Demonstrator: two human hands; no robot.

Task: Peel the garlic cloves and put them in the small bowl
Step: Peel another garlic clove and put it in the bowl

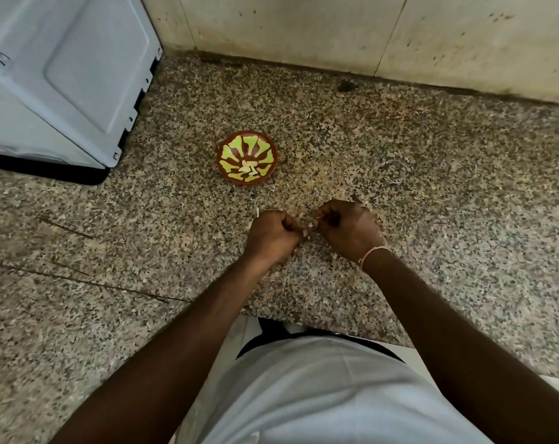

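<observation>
Two hands meet low over the speckled table [431,187], both with curled fingers. The left hand [271,237] and the right hand [347,230] pinch between them a small pale garlic clove [310,226], mostly hidden by the fingertips, so its skin is hard to make out. A thin bracelet [372,253] sits on the right wrist. Beyond the hands, well apart, stands the small bowl [247,161] with some peeled cloves [248,168] inside. Far left, a grey appliance [63,75] is cut off.

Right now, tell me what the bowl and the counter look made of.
Bowl: probably glazed ceramic or painted clay, with a glossy red-brown surface and a green pattern.
Counter: looks like polished granite or terrazzo, speckled tan, black and grey with a dull sheen.
</observation>
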